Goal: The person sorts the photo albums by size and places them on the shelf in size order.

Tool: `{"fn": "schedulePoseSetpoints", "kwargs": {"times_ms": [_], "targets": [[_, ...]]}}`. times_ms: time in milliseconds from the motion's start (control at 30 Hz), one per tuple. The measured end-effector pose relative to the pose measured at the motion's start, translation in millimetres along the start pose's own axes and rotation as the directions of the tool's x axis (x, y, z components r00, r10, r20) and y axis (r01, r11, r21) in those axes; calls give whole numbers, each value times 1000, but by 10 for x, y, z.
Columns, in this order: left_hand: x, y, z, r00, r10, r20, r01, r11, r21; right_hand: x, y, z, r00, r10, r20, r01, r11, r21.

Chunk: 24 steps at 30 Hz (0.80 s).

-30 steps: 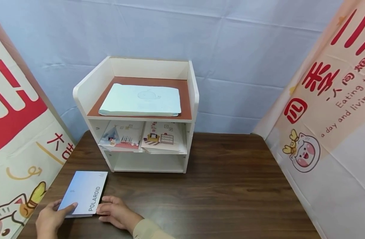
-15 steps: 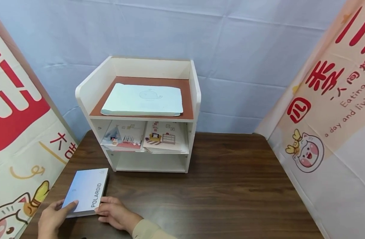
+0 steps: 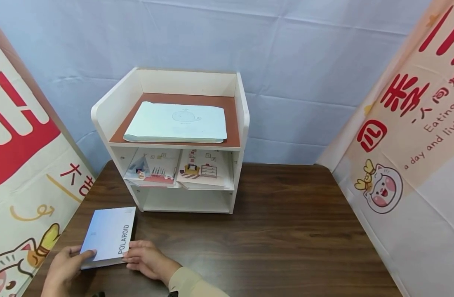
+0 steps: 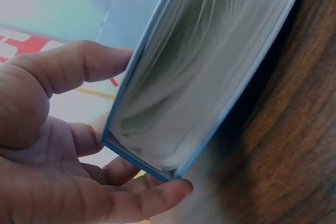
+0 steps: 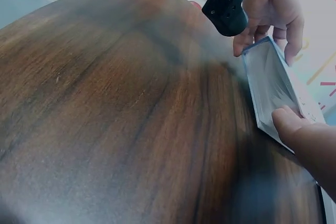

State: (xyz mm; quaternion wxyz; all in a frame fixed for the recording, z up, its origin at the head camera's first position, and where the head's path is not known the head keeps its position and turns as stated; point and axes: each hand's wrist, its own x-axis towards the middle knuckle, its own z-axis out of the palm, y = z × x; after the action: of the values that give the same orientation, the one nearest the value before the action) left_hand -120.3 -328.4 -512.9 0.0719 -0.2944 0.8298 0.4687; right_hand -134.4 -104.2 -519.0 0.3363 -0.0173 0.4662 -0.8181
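A light blue book with POLAROID printed along its spine side lies at the near left of the dark wooden table. My left hand grips its near left corner. The thumb is on the cover and the fingers are under the book, whose page edges face the left wrist camera. My right hand rests on the table with its fingertips against the near spine corner. Its thumb touches the book.
A white three-tier shelf stands at the back of the table. A pale green pad lies on its top tier and two illustrated cards on the middle one. The bottom tier holds nothing. Printed banners flank both sides.
The book has shifted slightly to the right and away from me, with both hands still on its near end. The shelf has not moved.
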Motion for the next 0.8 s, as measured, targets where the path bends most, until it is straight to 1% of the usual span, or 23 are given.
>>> {"fn": "schedulePoseSetpoints", "kwargs": {"times_ms": [33,133,167,200,233,267,333,400,467,500,567,667,733,800], "targets": [[7,1,-5,1000,-6,-17,6,1000,-15,1,-2,-2,1000,-1,1,1,1000,1],[27,4,-31,999,-6,-41,3,997,-73,11,-11,5,1000,-12,-5,12,1000,5],[22,14,-38,999,-10,-44,6,996,-94,16,-13,12,1000,-18,-12,18,1000,6],[20,24,-47,999,-9,-34,5,993,-119,23,-13,23,999,-26,-21,26,1000,10],[20,34,-58,1000,-8,-11,6,989,-147,31,-15,38,999,-36,-32,37,999,15],[21,44,-73,1000,-3,27,7,985,-170,40,-14,52,998,-48,-47,49,999,20],[17,62,-88,996,-12,87,31,975,-220,60,-11,79,995,-68,-80,71,997,37],[29,57,-102,988,-24,150,66,956,-285,77,-10,89,991,-80,-106,87,994,65],[44,31,-114,981,-28,194,95,935,-342,93,-16,75,990,-77,-119,88,992,92],[55,8,-115,979,-26,204,100,926,-363,99,-23,64,990,-74,-117,86,991,105],[69,-22,-125,976,-20,216,103,919,-380,107,-32,42,992,-65,-109,79,989,127],[62,-38,-139,975,-14,221,98,922,-375,109,-34,26,994,-57,-92,70,987,143],[34,-31,-135,977,-20,211,98,925,-368,97,-25,27,994,-60,-90,73,986,148],[0,-36,-121,977,-24,213,106,919,-381,71,-19,17,993,-66,-96,80,986,146]]}}
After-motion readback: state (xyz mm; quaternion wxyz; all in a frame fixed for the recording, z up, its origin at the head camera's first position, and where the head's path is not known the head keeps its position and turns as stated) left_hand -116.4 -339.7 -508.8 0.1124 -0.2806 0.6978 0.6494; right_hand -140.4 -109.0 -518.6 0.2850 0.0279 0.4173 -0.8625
